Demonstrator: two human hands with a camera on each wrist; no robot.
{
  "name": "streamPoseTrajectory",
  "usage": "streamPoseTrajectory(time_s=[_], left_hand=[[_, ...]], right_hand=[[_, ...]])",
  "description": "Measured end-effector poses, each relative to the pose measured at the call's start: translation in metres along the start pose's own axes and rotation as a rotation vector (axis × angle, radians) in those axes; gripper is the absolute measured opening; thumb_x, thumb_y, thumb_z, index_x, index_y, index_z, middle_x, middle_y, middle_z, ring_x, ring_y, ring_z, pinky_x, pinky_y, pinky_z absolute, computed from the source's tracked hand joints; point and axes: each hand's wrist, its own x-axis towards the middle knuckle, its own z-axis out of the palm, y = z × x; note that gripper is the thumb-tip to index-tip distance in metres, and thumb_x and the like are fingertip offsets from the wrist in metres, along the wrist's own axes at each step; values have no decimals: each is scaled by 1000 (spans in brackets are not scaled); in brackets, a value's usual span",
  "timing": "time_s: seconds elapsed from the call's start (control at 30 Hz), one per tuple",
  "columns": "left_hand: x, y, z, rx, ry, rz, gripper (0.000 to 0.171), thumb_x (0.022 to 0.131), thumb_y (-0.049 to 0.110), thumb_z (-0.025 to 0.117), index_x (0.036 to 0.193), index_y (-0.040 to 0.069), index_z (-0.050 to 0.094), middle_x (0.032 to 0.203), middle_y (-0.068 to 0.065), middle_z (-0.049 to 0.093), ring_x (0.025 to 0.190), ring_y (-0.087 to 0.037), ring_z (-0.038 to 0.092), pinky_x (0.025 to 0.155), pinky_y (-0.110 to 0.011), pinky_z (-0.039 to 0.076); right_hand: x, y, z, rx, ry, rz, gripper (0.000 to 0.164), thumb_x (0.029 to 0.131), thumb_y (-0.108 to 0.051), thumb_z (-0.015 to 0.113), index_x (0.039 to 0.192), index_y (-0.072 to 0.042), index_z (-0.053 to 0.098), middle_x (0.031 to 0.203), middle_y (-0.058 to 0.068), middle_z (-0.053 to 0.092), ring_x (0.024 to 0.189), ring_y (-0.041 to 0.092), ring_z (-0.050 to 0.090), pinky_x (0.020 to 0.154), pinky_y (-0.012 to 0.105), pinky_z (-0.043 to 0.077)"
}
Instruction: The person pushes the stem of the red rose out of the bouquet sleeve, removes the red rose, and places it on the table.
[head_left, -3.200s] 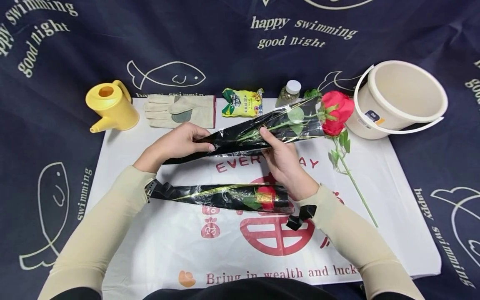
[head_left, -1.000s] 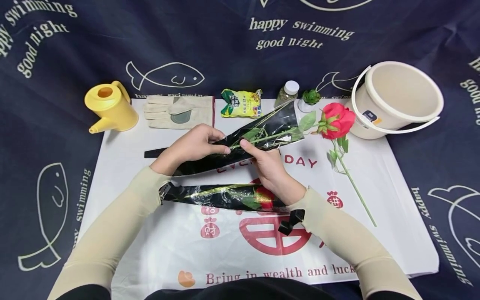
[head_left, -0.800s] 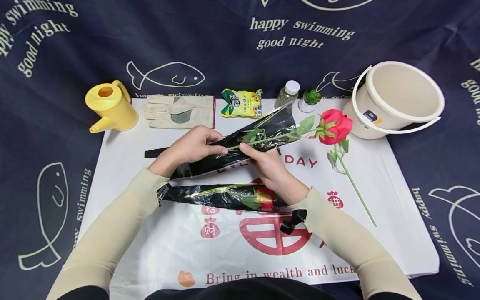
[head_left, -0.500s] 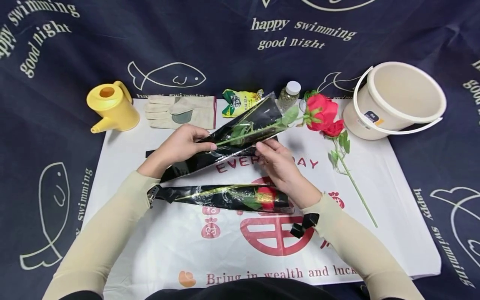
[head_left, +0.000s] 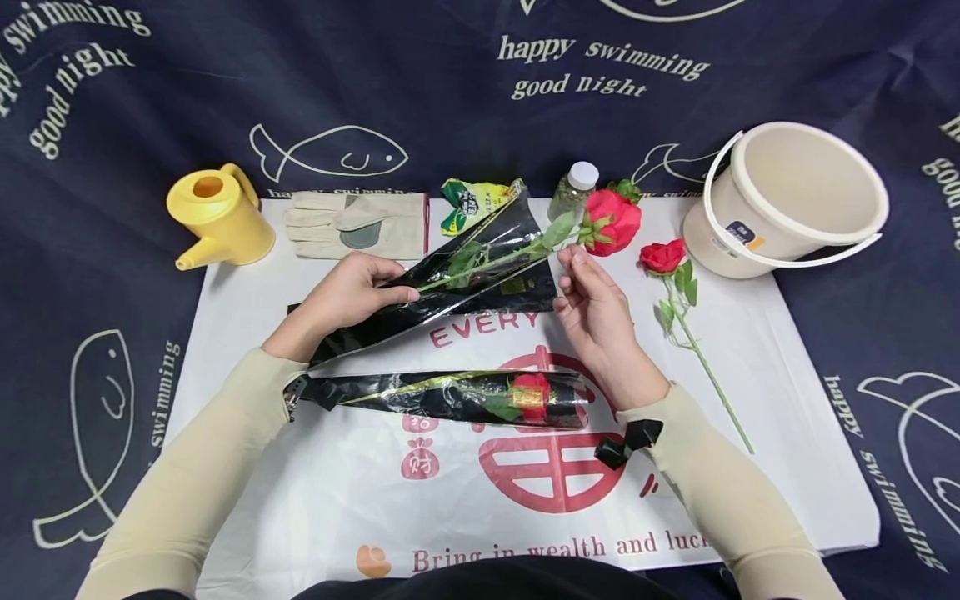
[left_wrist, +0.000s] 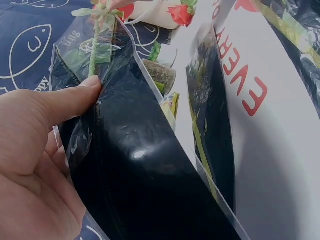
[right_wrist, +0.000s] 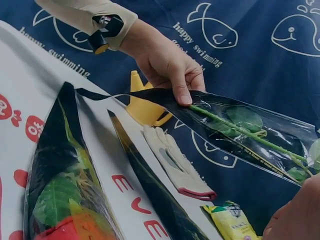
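Observation:
My left hand (head_left: 348,292) pinches a black and clear flower sleeve (head_left: 390,312), its thumb on the green stem of a red rose (head_left: 612,221). The sleeve flares toward the back; the bloom and a leaf stick out past its end. In the left wrist view that thumb (left_wrist: 80,95) lies across the sleeve. My right hand (head_left: 603,321) is raised just below the bloom, fingers curled and fingertips close to the stem; whether they pinch it is unclear. A second black sleeve (head_left: 517,292) lies flat behind. In front lies a wrapped rose (head_left: 450,396).
Along the back stand a yellow watering can (head_left: 225,217), gloves (head_left: 356,225), a yellow packet (head_left: 472,204), a white-capped jar (head_left: 573,192) and a partly hidden green plant (head_left: 628,190). To the right are a cream bucket (head_left: 780,200) and a loose rose (head_left: 693,333).
The held rose and sleeve have shifted left, away from the bucket, uncovering the loose rose's bloom. My right hand has left the sleeve's edge and moved right and up toward the held bloom.

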Motion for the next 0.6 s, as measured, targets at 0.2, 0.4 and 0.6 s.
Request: streamPoseTrajectory(time_s=[0.2, 0.4, 0.6], left_hand=[[1, 1, 1, -1, -32, 3, 13, 84, 29, 72, 76, 19, 68, 60, 3, 51, 57, -12, 39, 54, -28, 33], [0, 3, 1, 24, -40, -3, 11, 83, 27, 73, 76, 19, 69, 67, 4, 62, 60, -11, 47, 57, -28, 39], [1, 5, 4, 19, -49, -11, 7, 82, 27, 74, 81, 21, 73, 74, 10, 67, 62, -11, 54, 57, -28, 43]], right_hand=[[4, 0, -2, 30, 43, -12, 20, 90, -14, 64, 108, -7, 65, 98, 2, 67, 68, 10, 52, 52, 24, 36], [8, -1, -5, 0, 108, 19, 16, 86, -20, 69, 97, -8, 68, 90, 0, 66, 65, 9, 49, 51, 23, 33], [8, -4, -7, -6, 143, 41, 27, 81, -20, 74, 105, -10, 66, 84, 0, 65, 62, 8, 48, 50, 23, 31]])
